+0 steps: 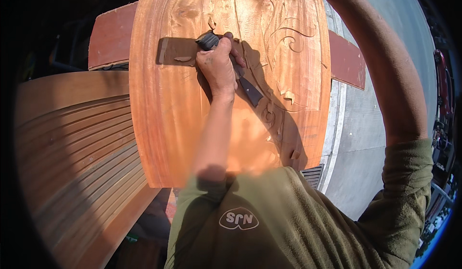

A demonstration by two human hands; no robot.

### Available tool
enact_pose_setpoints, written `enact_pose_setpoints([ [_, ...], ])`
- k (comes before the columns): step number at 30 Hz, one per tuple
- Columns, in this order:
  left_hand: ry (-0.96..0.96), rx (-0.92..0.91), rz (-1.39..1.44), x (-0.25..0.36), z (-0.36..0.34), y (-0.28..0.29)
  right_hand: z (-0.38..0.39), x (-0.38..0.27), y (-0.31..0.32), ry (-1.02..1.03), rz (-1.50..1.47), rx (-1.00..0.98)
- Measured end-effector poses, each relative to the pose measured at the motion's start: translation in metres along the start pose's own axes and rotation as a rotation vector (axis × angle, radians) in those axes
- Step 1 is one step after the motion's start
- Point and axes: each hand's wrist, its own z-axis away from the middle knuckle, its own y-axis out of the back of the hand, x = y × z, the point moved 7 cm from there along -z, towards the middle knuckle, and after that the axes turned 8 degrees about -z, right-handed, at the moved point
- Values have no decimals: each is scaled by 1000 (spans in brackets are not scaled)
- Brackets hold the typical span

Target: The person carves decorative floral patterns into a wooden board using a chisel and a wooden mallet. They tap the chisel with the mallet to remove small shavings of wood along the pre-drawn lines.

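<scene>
My left hand [219, 67] is closed around a dark chisel [251, 92]. Its black, ridged end [208, 41] sticks out above my fist, and a flat, flaring dark end comes out below, over the wood. Under it lies a broad reddish-brown wooden panel [178, 124] with curling scrolls and leaf lines [291, 38] carved on its right half. Thin wood shavings [288, 96] are scattered over the carving. Raised high on the right, my right forearm [375, 43] runs past the top edge, where the hand is cut off. A block-shaped shadow [178, 51] falls left of my left hand.
Grooved wooden boards [82, 158] lie at the left. Reddish planks stick out from beneath the panel on the left [113, 35] and right [347, 59]. Grey concrete ground [358, 139] shows at the right, with a dark grate [313, 175] near the panel's lower corner.
</scene>
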Motion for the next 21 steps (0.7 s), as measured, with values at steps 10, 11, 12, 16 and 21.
enact_pose_setpoints([
  [10, -81, 2, 2, 6, 11, 4, -3, -8, -14, 39, -13, -53],
  [11, -31, 10, -1, 1, 8, 1, 1, -5, -13, 24, -14, -47],
  [12, 15, 20, -13, 1, 8, 0, 2, -6, -14, 25, -14, -47],
  [16, -37, 25, -72, 3, 7, 13, -12, -24, -46, 119, -10, -73],
  [21, -11, 64, -21, -1, 12, 16, -8, -19, -27, 80, -24, -69],
])
